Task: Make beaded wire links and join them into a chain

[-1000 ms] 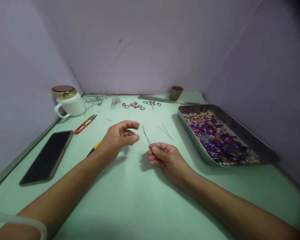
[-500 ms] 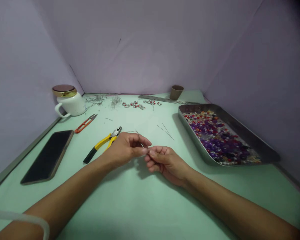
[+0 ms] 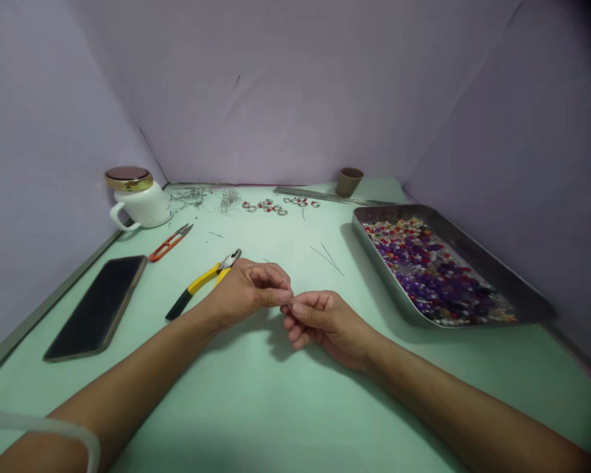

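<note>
Above the middle of the table, my left hand (image 3: 253,292) is closed in a pinch on a thin wire, part of which shows behind its fingers. My right hand (image 3: 325,318) meets it fingertip to fingertip, thumb and forefinger pressed on a small reddish beaded wire piece (image 3: 286,307), mostly hidden by the fingers. Yellow-and-black pliers (image 3: 201,282) lie just left of my left hand, their jaws partly open. Two loose wires (image 3: 328,259) rest on the table beyond my right hand.
On the right stands a metal tray (image 3: 389,282) of mixed beads. Behind are red-and-silver beaded rings (image 3: 266,205), tangled wire scraps (image 3: 192,196), long wires (image 3: 320,195) and a brown cup (image 3: 349,182). A lidded white mug (image 3: 145,207), orange thread snips (image 3: 170,243) and a phone (image 3: 98,305) lie left.
My left fingertips have shifted slightly left and down, closer against the right ones. The reddish beaded piece now shows between the hands. The pliers and tray stay where they were.
</note>
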`<state>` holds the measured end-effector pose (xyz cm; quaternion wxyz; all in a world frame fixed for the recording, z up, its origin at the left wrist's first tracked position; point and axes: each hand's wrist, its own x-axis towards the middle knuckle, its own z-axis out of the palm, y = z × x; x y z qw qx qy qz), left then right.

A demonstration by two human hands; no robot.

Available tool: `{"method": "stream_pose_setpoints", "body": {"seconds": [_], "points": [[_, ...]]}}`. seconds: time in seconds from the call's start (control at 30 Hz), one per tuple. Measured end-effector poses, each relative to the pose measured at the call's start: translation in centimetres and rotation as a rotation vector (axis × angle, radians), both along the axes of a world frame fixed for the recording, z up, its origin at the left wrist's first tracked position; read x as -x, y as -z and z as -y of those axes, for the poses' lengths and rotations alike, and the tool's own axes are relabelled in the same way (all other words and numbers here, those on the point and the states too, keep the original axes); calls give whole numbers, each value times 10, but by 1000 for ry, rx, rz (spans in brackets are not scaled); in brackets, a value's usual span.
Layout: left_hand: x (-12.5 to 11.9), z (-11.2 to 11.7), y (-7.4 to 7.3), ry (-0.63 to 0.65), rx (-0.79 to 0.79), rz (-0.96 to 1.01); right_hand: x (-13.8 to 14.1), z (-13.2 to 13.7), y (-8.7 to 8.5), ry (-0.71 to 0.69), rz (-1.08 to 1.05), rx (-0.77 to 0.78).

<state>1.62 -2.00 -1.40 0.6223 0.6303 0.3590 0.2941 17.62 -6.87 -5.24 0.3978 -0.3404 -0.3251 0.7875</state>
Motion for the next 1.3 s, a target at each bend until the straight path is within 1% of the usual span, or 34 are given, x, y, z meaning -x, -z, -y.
{"method": "stream_pose_setpoints", "body": {"seconds": [0.07, 0.23, 0.33, 0.4, 0.5, 0.6, 0.7, 0.77, 0.87, 0.9, 0.97, 1.03, 1.1, 1.2, 1.3], "points": [[0, 0, 0, -11, 7, -13, 1, 0, 0, 44, 35, -30], [0, 2, -2, -64, 33, -125, 3, 3, -3, 158, 172, -181], [-2, 4, -1, -77, 46, -115, 3, 4, -3, 189, 214, -233], [-2, 3, 0, -79, 66, -103, 2, 4, -1, 195, 209, -238], [1, -2, 0, -54, 115, -125, 1, 1, 3, 191, 167, -202], [7, -7, -4, -33, 101, -236, 1, 0, 5, 203, 143, -157], [10, -2, -16, 14, 5, -476, 2, -1, 4, 222, 150, -131], [8, 7, -25, 26, -119, -594, 2, 0, 2, 232, 173, -139], [0, 25, -34, -134, -445, -607, 3, 2, -2, 239, 251, -188], [-3, 29, -34, -163, -523, -620, 4, 3, -3, 240, 284, -206], [-7, 34, -32, -199, -615, -700, 5, 4, -5, 244, 345, -237], [-9, 34, -28, -232, -646, -796, 5, 5, -7, 254, 392, -262], [-10, 31, -25, -259, -642, -852, 5, 6, -7, 261, 422, -285], [-9, 29, -23, -236, -616, -869, 5, 5, -5, 255, 442, -310], [-9, 29, -20, -234, -656, -895, 5, 6, -4, 244, 478, -331]]}}
